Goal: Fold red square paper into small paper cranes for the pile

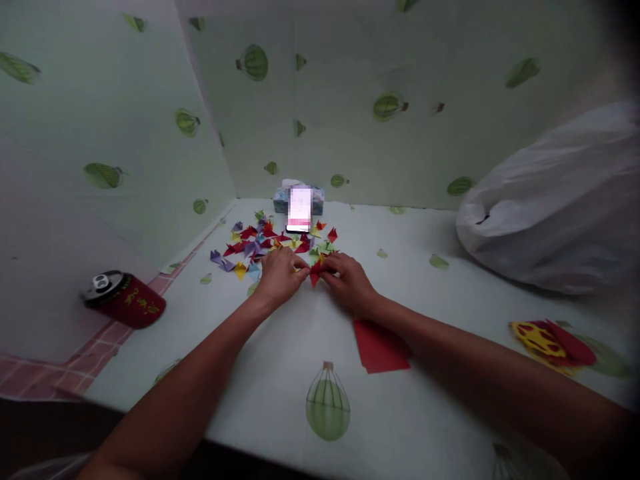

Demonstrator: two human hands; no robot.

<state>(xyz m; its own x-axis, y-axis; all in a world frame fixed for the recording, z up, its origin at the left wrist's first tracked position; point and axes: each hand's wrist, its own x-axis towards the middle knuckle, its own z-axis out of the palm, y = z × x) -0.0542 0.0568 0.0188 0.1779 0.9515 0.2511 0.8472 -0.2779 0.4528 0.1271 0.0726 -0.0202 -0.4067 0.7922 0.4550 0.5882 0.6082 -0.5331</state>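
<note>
Between my two hands is a small red folded paper piece, pointed at its lower end; it looks like an origami crane. My left hand pinches its left side with thumb and forefinger. On the other side, my right hand is closed on its right edge. Just beyond my hands lies a pile of small folded paper cranes in red, purple, yellow, green, orange and blue. A red square sheet of paper rests partly under my right forearm.
Behind the pile a lit phone leans against a tissue box. A red drink can stands at the left edge. To the right are a white plastic bag and a yellow and red item on the white tabletop.
</note>
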